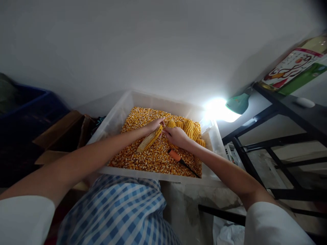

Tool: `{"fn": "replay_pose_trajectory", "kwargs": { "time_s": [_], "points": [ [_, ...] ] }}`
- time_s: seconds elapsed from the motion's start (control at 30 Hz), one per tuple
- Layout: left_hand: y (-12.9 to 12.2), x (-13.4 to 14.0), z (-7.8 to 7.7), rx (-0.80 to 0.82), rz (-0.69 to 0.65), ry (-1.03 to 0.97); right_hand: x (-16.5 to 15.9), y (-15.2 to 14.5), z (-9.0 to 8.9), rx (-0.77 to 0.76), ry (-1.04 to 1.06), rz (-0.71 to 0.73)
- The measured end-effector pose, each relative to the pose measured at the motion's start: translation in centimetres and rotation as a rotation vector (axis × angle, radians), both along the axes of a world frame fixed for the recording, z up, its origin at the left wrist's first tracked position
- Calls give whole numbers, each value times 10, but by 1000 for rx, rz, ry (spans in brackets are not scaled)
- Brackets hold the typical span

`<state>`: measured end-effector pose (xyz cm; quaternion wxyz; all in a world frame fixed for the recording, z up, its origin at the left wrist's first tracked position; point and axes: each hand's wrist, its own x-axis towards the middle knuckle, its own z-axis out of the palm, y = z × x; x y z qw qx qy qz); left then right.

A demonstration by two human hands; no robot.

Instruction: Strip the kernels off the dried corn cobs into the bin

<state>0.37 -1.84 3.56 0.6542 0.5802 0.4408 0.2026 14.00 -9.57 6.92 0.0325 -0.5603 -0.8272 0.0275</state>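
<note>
My left hand [154,124] is closed around the upper end of a corn cob [149,140], which lies slanted over the loose kernels. Part of this cob is bare and pale, while rows of yellow kernels stay along one side. At the cob's top end, my right hand [176,136] has its fingers bent together; whether anything is between them I cannot make out. Just below the right hand, a screwdriver with an orange handle [174,155] rests on the corn kernels [150,162]. Several full corn cobs [188,128] lie right behind that hand.
A whitish plastic bin [112,119] holds the corn. To its left are an open cardboard box [60,131] and a blue crate [38,97]. A lit green lamp [238,103] hangs at the right from a black metal rack [276,102], with a labelled bottle [293,66] on top.
</note>
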Motion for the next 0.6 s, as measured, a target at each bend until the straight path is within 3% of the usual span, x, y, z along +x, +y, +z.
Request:
{"fn": "replay_pose_trajectory", "kwargs": {
  "time_s": [0.1, 0.37, 0.5, 0.6],
  "points": [
    [-1, 2, -1, 66, 22, -18, 0, -1, 0, -16, -2, 5],
    [0, 2, -2, 548, -87, 174, 0, -5, 0, -48, -33, 49],
    [-6, -1, -1, 599, -147, 256, -2, -9, -3, -68, -40, 87],
    [-13, -2, -1, 546, -145, 261, -1, -9, -5, -91, -6, 139]
  ]
}}
